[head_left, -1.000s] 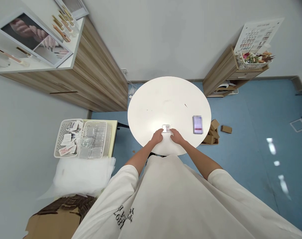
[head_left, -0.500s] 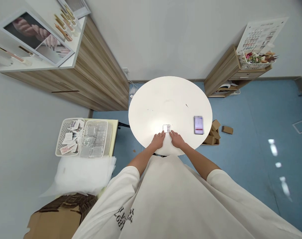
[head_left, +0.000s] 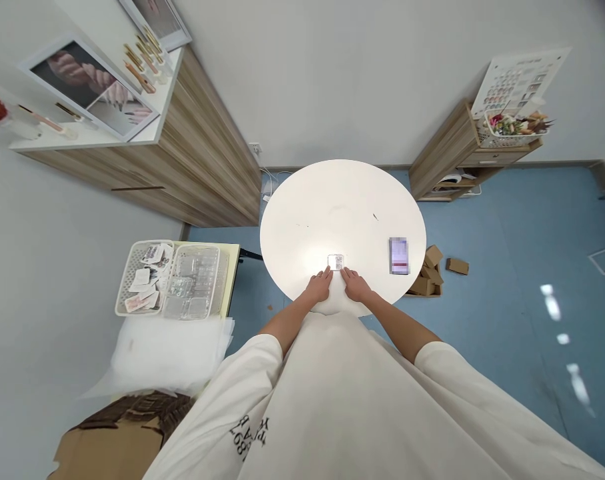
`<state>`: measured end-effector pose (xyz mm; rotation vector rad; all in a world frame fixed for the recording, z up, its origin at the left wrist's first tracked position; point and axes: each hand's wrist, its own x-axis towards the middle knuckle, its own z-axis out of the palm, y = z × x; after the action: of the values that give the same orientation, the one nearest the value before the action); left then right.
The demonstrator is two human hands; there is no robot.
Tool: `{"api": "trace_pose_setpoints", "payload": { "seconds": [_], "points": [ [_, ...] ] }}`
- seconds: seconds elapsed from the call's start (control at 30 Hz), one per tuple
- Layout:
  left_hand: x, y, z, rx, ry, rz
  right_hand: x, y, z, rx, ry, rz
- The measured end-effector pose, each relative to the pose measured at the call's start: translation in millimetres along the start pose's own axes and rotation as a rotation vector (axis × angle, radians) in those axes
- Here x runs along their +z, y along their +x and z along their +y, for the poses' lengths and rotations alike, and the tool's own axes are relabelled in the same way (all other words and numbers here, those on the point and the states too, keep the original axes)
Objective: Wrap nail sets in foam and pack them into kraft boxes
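A small transparent plastic box (head_left: 335, 263) with a printed pattern inside lies flat near the front of the round white table (head_left: 342, 207). My left hand (head_left: 318, 287) and my right hand (head_left: 355, 287) rest palm down on the tabletop, fingers spread, holding nothing. Their fingertips are just in front of the box, one at each lower corner. Whether they touch it I cannot tell. Farther right on the table lies a phone (head_left: 399, 256) with a blurred screen.
To the left stand a basket of paper packets (head_left: 143, 279) and transparent plastic trays (head_left: 192, 280) on a pale yellow table, with white plastic sheeting (head_left: 167, 357) below. Cardboard pieces (head_left: 427, 277) lie on the blue floor at right. A wooden cabinet (head_left: 202, 173) stands behind left.
Both hands have drawn back toward me, from the box's sides to just in front of it. The box stays nearly in place. The whole view has shifted slightly.
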<state>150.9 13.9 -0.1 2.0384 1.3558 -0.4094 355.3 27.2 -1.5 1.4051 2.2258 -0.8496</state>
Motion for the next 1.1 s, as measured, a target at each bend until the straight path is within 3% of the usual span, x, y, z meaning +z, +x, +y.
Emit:
{"api": "trace_pose_setpoints", "payload": {
  "seconds": [0.13,0.27,0.6,0.77,0.9,1.1],
  "points": [
    [-2.0,-3.7,-3.8,-0.028,-0.022,0.019,-1.2,3.9,-5.9,-0.014,-0.057,0.016],
    [-5.7,-15.6,-22.8,-0.073,-0.033,0.044,-4.0,20.5,-30.4,-0.051,-0.107,0.009],
    [-23.2,-52.0,-129.7,-0.102,-0.005,0.08,-14.8,81.9,-133.0,-0.026,-0.107,-0.042],
    [-31.8,-55.1,-169.9,-0.041,0.019,0.063,-18.8,101.1,-168.1,0.047,-0.059,-0.042],
    [-31.2,-54.0,-183.2,0.016,0.002,0.041,-18.3,103.6,-177.8,0.097,-0.014,-0.049],
    [-32.2,-66.2,-186.0,0.036,-0.05,0.022,-15.3,93.6,-183.5,0.151,0.067,-0.034]
  ]
}}
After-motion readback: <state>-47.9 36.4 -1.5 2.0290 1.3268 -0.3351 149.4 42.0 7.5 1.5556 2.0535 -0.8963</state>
